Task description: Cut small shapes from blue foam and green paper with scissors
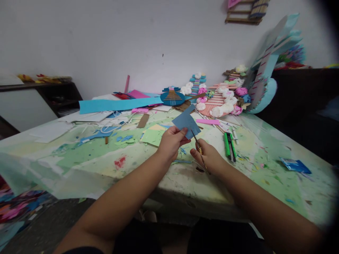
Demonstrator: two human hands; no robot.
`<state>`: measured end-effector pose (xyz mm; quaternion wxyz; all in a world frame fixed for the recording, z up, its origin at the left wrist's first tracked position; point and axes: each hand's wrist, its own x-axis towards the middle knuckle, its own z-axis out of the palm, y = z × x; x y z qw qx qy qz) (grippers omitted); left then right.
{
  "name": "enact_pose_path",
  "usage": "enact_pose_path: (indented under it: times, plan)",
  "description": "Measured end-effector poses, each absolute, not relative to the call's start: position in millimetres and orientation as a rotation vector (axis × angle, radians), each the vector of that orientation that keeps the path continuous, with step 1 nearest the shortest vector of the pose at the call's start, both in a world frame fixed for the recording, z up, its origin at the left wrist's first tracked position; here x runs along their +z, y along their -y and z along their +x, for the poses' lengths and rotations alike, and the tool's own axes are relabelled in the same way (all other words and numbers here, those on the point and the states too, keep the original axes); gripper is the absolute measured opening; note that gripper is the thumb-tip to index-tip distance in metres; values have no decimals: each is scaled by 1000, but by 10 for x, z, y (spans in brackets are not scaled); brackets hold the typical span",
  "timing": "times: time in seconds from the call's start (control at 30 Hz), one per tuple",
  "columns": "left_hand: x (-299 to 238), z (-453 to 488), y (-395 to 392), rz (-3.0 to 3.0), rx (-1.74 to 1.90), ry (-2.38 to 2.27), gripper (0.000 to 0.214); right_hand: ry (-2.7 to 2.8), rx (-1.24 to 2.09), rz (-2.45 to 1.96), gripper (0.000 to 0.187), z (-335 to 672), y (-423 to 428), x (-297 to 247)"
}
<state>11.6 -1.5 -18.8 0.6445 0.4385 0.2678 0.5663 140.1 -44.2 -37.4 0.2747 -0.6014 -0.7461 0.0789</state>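
My left hand (171,143) is closed on the lower edge of a blue paper piece (185,122), holding it up above the table. My right hand (208,157) is closed round a pair of thin scissors (199,150). The blades point up and reach the bottom right edge of the blue paper. Both hands hover over the near middle of the paint-stained table (106,155).
A long blue strip (116,104), green paper (153,135), white sheets and scraps lie at the left. Green cutters (229,145) lie right of my hands. A blue packet (295,165) sits far right. Craft models with white and pink balls (222,98) stand at the back.
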Motion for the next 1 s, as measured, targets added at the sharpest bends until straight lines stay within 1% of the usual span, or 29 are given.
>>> enact_pose_path:
  times: [0.57,0.8,1.0]
  plan:
    - [-173,67,3,1087,1259,-605,25,2062,5,-1783,29,1358,461,-328]
    - [-159,72,12,1076,1252,-620,26,2041,31,-1760,30,1368,467,-329]
    - [-171,72,9,1104,1254,-616,26,2031,109,-1697,36,1385,495,-333]
